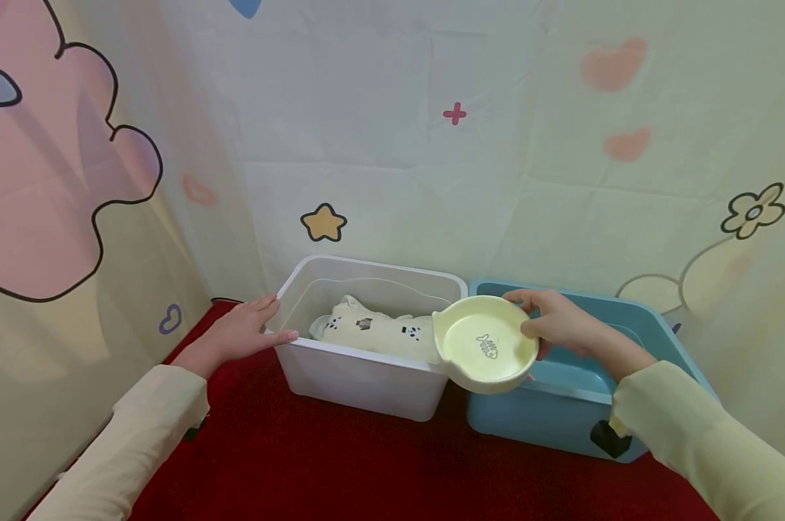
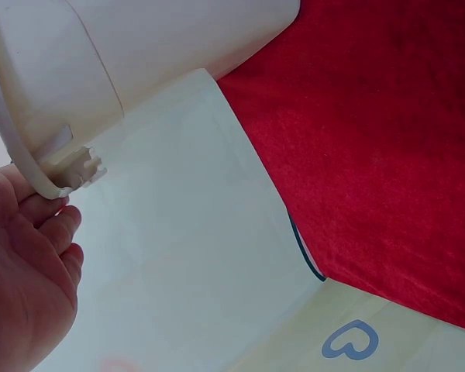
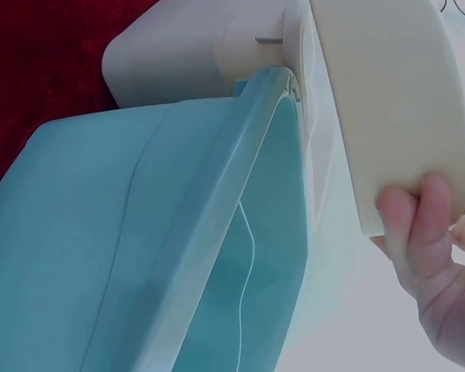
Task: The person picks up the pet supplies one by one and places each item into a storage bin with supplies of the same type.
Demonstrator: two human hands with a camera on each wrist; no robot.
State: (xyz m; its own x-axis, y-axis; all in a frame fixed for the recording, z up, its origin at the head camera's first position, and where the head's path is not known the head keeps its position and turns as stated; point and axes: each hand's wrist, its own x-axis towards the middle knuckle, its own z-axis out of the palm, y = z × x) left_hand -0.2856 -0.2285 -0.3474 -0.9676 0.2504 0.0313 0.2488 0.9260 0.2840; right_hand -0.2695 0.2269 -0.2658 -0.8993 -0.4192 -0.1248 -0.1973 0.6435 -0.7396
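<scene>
My right hand [image 1: 559,323] pinches the right side of a pale yellow pet bowl [image 1: 480,340] with a fishbone drawing inside and small pointed ears on its rim. The bowl is tilted toward me, above the gap between two bins. In the right wrist view, fingertips [image 3: 430,201] press on its outer wall. At the left end of a white storage bin [image 1: 359,373], my left hand [image 1: 239,334] grips the rim, its fingers curled beneath the edge in the left wrist view. Inside lies a cream cushion-like cloth item [image 1: 375,334] with small animal prints, partly covered by the bowl.
A blue storage bin [image 1: 535,420] stands to the right of the white one, its opening partly covered by my right arm. Both bins rest on dark red cloth [image 1: 340,463]. Behind them hangs a pale curtain [image 1: 379,195] with cartoon prints.
</scene>
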